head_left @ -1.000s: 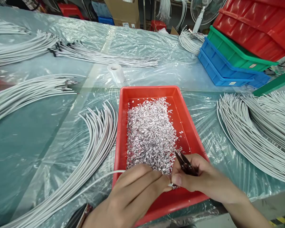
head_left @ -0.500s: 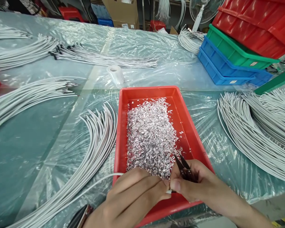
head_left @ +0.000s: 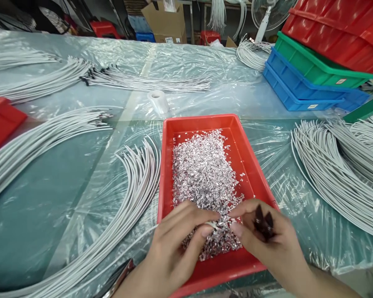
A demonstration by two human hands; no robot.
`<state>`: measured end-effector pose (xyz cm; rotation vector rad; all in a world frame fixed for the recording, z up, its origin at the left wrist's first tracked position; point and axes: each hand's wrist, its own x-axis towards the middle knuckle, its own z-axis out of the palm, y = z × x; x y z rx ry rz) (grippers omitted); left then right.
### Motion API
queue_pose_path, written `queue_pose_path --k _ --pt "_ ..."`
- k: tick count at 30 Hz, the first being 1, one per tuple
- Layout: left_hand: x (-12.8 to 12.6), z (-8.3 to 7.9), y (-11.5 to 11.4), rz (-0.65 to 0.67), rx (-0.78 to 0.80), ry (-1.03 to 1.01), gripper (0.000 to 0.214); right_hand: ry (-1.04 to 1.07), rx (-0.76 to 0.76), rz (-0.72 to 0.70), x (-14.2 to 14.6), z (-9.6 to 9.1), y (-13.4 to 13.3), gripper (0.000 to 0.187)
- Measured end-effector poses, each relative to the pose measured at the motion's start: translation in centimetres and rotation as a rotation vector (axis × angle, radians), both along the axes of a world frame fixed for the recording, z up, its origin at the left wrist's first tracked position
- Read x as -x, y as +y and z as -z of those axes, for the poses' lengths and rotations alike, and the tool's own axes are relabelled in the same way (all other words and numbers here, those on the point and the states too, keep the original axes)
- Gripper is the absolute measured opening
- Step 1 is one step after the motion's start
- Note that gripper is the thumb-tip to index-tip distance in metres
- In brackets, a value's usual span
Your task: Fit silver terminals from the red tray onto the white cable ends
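My left hand (head_left: 174,246) pinches the end of a white cable (head_left: 210,224) between thumb and fingers, above the near part of a red tray (head_left: 251,165). The cable trails back to the left, under the hand. In my right hand (head_left: 282,248) a pair of small dark scissors (head_left: 263,224) is tucked against the palm, blades up and slightly apart. The thumb and forefinger of that hand are at the cable's tip with a small gap between them; whether they touch a thin strand there I cannot tell. Shiny silver foil scraps (head_left: 202,169) cover much of the tray's bottom.
Bundled white cables (head_left: 136,178) lie left of the tray, and more cables (head_left: 338,178) lie to the right. A clear tape roll (head_left: 158,101) stands behind the tray. Stacked blue bins (head_left: 298,89), a green bin (head_left: 323,68) and red bins (head_left: 338,33) rise at back right.
Both hands have moved up and farther over the tray, and the fingertips have parted a little. The scissors have tipped within the right hand. The view has shifted slightly to the left.
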<state>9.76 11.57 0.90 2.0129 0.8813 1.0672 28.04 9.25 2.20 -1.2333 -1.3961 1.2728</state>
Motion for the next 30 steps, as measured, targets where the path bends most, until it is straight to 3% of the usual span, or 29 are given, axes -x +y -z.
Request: queue_pose_path --k 4,8,30 --pt "-0.2 0.1 -0.1 0.038 0.116 0.030 0.020 -0.239 -0.381 0.083 0.6 -0.1 -0.2 0.021" --pt "-0.4 0.2 -0.3 0.034 0.107 0.009 0.018 -0.366 -0.537 0.169 1.1 -0.2 -0.4 0.018" --pt "-0.3 0.7 -0.7 0.040 0.126 -0.011 0.015 -0.331 -0.518 0.164 1.2 0.5 -0.6 0.019"
